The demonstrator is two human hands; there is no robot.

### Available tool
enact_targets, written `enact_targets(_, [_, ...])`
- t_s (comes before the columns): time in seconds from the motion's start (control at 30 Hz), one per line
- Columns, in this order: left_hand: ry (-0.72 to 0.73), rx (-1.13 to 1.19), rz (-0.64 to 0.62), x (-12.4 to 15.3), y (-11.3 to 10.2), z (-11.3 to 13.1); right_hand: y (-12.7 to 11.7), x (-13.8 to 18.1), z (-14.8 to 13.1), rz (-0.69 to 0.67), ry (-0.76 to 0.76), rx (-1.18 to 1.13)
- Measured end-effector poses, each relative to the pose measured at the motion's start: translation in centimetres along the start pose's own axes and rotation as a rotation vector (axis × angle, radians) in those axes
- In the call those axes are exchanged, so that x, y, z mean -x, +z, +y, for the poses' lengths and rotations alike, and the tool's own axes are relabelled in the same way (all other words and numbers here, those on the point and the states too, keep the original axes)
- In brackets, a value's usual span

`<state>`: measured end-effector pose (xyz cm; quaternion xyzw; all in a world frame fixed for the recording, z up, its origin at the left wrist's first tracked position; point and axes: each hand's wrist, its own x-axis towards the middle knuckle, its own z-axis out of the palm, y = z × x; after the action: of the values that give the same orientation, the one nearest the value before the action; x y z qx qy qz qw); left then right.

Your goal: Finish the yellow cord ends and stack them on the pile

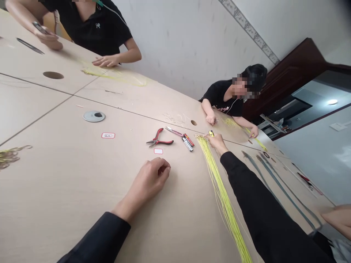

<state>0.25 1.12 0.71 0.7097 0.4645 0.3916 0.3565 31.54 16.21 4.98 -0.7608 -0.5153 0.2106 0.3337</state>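
Observation:
My left hand [149, 179] rests on the table with its fingers curled into a loose fist, and nothing shows in it. Farther right, my right hand [218, 142] grips a small yellow-and-black tool [211, 133] whose kind is too small to make out. Beside that hand lies the gathered end of a long bundle of thin yellow cords [219, 179], which runs toward me. Ahead of my left hand are red-handled pliers [159, 138], a white label with a red border [158, 151], a slim pink-and-silver tool [174, 131] and small red-and-black boxes [188, 141].
Across the table [68, 190], one person [101, 29] holds a dark tool over yellow strands; another [223, 96] handles yellow cords. Grey-green straps [287, 190] lie at the right. A round grey cover [94, 116], another label [108, 135] and brownish-yellow cord ends [12, 156] lie left.

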Motion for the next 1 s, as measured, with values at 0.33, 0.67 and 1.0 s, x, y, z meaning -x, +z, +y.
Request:
enact_targets(0.33, [-0.025, -0.035, 0.02, -0.2, -0.3, 1.3, -8.7, 10.0, 5.0, -0.153, 0.119, -0.05])
enact_targets(0.67, [-0.061, -0.023, 0.062, 0.0, 0.0, 1.3, -14.3, 30.9, 12.5, -0.131, 0.359, -0.131])
enact_targets(1.0, [-0.098, 0.257, 0.384, 2.9, -1.1, 1.6, -14.5, 32.6, 11.2, -0.113, 0.347, -0.186])
